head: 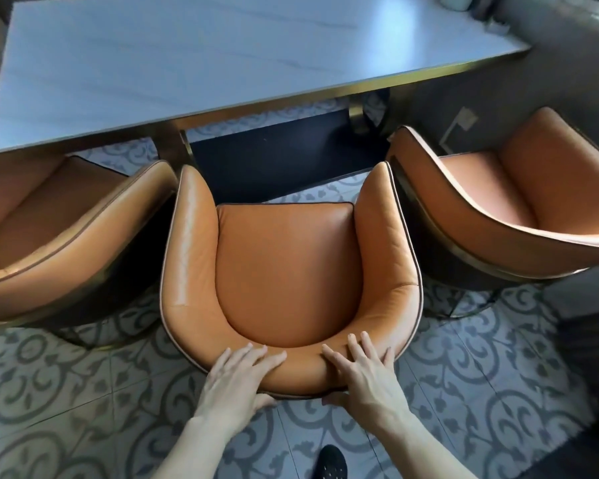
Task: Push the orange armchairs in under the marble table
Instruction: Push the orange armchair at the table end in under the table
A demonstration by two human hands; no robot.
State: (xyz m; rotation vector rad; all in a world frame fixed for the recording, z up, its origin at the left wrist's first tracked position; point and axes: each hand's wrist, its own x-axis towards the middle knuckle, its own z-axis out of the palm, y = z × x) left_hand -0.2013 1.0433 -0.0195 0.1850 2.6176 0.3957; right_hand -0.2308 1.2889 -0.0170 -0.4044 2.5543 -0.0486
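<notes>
Standing along the near edge of the marble table (222, 53), three orange armchairs face it. The left armchair (49, 229) angles inward; the middle armchair (287, 271) points straight at the table, short of its edge, left hand (237, 375) and right hand (363, 371) clasping its backrest; the right armchair (519, 209) angles inward.

This looks like a dining area, in a home or perhaps a restaurant; which of the 2 cannot be told. A long marble table (222, 60) with a brass-coloured edge stands at the far side, and 3 orange armchairs face it: left (52, 233), middle (284, 267) and right (509, 205). The floor (66, 392) is laid with grey-and-white scroll-patterned tiles.
</notes>
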